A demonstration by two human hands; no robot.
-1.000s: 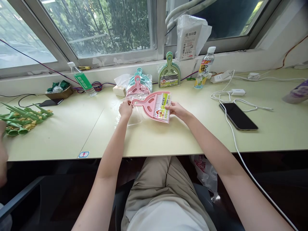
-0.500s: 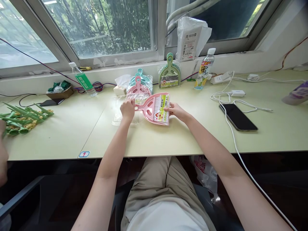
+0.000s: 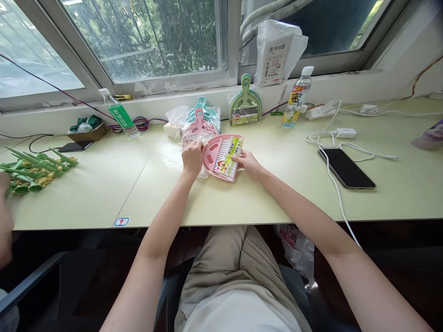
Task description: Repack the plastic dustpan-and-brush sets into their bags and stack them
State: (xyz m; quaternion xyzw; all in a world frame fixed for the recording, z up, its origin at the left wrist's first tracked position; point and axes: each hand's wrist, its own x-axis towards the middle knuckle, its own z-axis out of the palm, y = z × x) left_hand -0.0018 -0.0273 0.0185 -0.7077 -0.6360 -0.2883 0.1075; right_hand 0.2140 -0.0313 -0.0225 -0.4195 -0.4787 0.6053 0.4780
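Observation:
A small pink dustpan (image 3: 211, 158) with a white-bristled brush (image 3: 219, 150) nested in it is held tilted above the desk. Across the bristles sits a printed label card (image 3: 229, 157). My left hand (image 3: 193, 159) is closed at the handle end, which its fingers hide. On the opposite side my right hand (image 3: 248, 163) pinches the wide edge, thumb over the card. Clear plastic wrap (image 3: 173, 157) lies beside and under my left hand. Just behind, another pink dustpan set (image 3: 200, 124) and a teal one (image 3: 201, 107) lie in plastic wrapping.
A green dustpan set (image 3: 245, 103) leans on the wall near a drink bottle (image 3: 296, 97). To the right are a phone (image 3: 346, 168) and white cables (image 3: 316, 137). Leftward stand a green-labelled bottle (image 3: 119, 114) and green stalks (image 3: 38, 168), beside another person's arm (image 3: 5, 221).
My left hand has moved right, toward the pan, covering the handle. The dustpan has shifted slightly left and turned clockwise, with my right hand following along its edge.

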